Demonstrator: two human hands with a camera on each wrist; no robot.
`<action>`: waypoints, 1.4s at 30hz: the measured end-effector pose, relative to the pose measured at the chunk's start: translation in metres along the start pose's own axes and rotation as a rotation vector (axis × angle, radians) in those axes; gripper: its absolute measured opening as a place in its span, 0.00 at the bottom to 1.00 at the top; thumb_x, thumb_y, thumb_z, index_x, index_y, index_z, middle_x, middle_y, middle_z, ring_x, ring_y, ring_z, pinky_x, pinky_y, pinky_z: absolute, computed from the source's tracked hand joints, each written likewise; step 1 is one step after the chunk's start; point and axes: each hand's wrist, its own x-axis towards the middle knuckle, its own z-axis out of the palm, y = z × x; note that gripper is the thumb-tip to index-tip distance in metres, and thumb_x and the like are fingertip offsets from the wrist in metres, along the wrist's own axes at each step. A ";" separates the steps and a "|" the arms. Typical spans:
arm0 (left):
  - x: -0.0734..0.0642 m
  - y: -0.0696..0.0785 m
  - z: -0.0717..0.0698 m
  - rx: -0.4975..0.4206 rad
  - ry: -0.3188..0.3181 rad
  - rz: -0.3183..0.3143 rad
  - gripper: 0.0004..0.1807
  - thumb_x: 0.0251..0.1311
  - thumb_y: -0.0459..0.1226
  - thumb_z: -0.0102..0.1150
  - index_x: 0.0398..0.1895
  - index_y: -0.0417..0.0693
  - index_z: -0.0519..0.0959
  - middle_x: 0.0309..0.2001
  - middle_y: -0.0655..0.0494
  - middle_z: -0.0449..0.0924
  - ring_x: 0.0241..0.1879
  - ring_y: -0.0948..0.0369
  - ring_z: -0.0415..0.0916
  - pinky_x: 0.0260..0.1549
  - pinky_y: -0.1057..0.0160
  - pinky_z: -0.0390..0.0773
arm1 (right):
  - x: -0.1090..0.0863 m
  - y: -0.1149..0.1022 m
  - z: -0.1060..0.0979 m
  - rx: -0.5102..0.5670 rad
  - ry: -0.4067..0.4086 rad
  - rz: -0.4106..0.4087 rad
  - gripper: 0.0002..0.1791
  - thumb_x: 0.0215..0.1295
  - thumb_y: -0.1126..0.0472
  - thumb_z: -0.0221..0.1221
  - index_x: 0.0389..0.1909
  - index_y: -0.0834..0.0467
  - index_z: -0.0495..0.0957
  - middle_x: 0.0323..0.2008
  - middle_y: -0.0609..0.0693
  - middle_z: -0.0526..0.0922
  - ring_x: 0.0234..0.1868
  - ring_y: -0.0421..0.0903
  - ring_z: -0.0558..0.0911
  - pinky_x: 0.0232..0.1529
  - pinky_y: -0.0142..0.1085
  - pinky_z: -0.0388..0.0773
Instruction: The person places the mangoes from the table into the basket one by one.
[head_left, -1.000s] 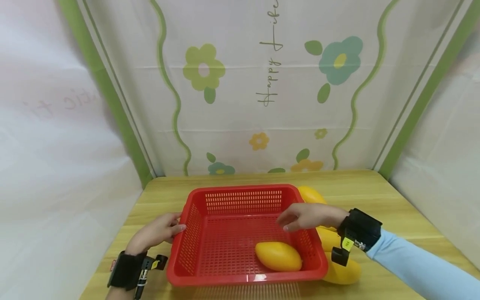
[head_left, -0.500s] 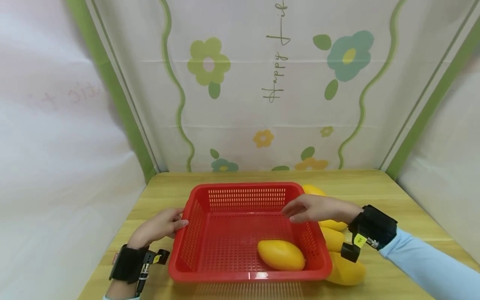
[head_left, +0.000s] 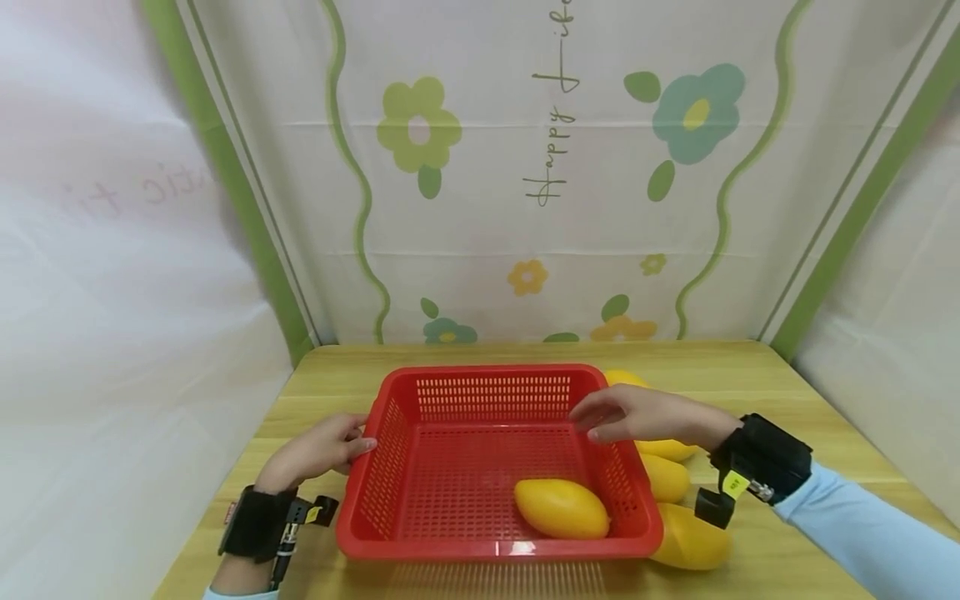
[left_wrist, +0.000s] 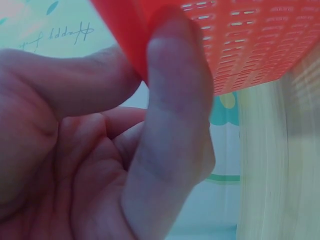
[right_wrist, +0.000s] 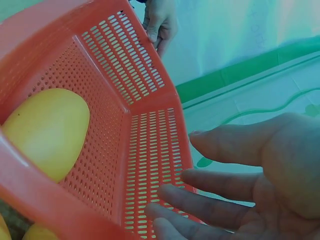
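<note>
A red plastic basket (head_left: 480, 492) with slotted walls sits on the table. My left hand (head_left: 318, 454) pinches its left rim; in the left wrist view the thumb and index finger (left_wrist: 175, 100) lie on either side of the rim. One yellow mango (head_left: 561, 508) lies inside at the basket's front right. Over the right rim hovers my right hand (head_left: 637, 414), fingers relaxed and holding nothing; the right wrist view has its fingers (right_wrist: 210, 202) spread beside the basket wall. Several more mangoes (head_left: 690, 537) lie outside along the basket's right side, partly hidden by the basket and my right hand.
Beneath everything is a wooden table (head_left: 780, 400). White curtains (head_left: 480, 250) with printed flowers and green stripes enclose it at the back and both sides. Each wrist wears a black strap with a small camera (head_left: 716, 507).
My right hand has drawn back to the right, from over the basket's inside towards its right rim. The left hand keeps its grip on the rim. The head view has shifted slightly.
</note>
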 end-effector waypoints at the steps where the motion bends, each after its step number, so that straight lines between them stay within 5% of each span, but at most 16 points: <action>1: 0.000 0.000 -0.001 -0.002 -0.001 0.000 0.24 0.74 0.31 0.48 0.66 0.21 0.63 0.37 0.42 0.85 0.35 0.51 0.87 0.37 0.54 0.89 | -0.001 0.000 -0.001 -0.003 0.007 -0.001 0.22 0.70 0.61 0.60 0.62 0.65 0.74 0.57 0.59 0.81 0.58 0.59 0.80 0.53 0.40 0.85; 11: 0.002 -0.002 -0.004 -0.004 0.000 0.001 0.22 0.74 0.31 0.48 0.64 0.21 0.65 0.38 0.41 0.85 0.36 0.50 0.87 0.37 0.54 0.89 | -0.020 0.003 -0.009 -0.043 0.082 0.013 0.23 0.70 0.56 0.61 0.60 0.64 0.75 0.55 0.60 0.81 0.55 0.52 0.80 0.53 0.35 0.81; 26: 0.001 -0.005 -0.006 -0.011 0.001 0.005 0.24 0.74 0.31 0.48 0.66 0.20 0.62 0.37 0.41 0.85 0.36 0.50 0.87 0.37 0.54 0.89 | -0.053 0.019 -0.013 -0.007 0.109 -0.039 0.12 0.70 0.60 0.60 0.49 0.61 0.76 0.43 0.53 0.82 0.43 0.43 0.81 0.43 0.29 0.81; 36: 0.002 -0.006 -0.002 -0.023 0.001 -0.003 0.24 0.74 0.31 0.49 0.66 0.22 0.63 0.37 0.41 0.85 0.35 0.51 0.88 0.37 0.55 0.89 | -0.077 0.052 -0.005 0.060 0.024 -0.166 0.07 0.71 0.68 0.56 0.47 0.61 0.75 0.41 0.45 0.82 0.40 0.41 0.82 0.41 0.30 0.83; 42: 0.002 -0.006 0.002 -0.019 0.008 0.001 0.24 0.74 0.32 0.49 0.66 0.23 0.63 0.37 0.43 0.85 0.36 0.51 0.87 0.37 0.56 0.89 | -0.087 0.076 0.002 0.102 -0.029 -0.208 0.06 0.70 0.71 0.56 0.46 0.64 0.75 0.38 0.53 0.82 0.39 0.42 0.82 0.38 0.31 0.84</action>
